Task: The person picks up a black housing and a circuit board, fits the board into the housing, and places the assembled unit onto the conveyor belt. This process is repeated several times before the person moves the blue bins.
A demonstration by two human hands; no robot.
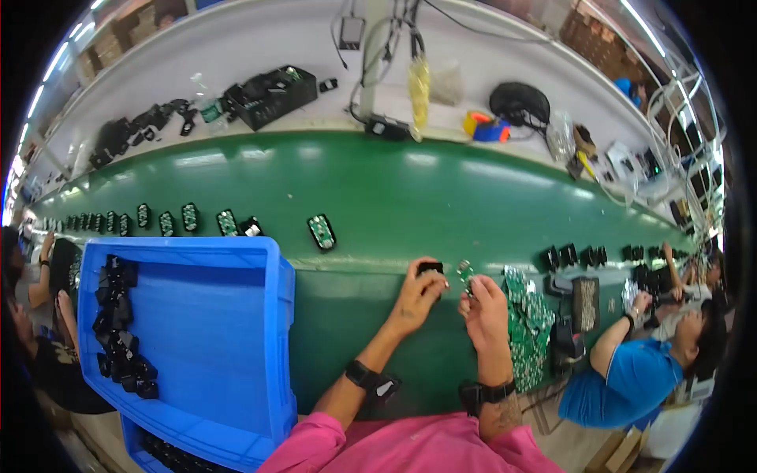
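In front of my body, my left hand (415, 298) has its fingers closed on a small black plastic housing (430, 267). A short gap to the right, my right hand (486, 309) pinches a small green circuit board (465, 271) by its lower end. Board and housing are apart. A heap of loose green circuit boards (527, 325) lies just right of my right hand. Farther off to the left, a black housing with a green board in it (322, 232) rests on the green work surface (371, 197).
At left stands a large blue bin (213, 331) with black housings (118, 323) along its left side. Several board-filled housings (189, 217) line the surface behind it. Black housings (558, 257) stand at right, near a co-worker in a blue shirt (631, 378). A shelf (315, 126) runs along the back.
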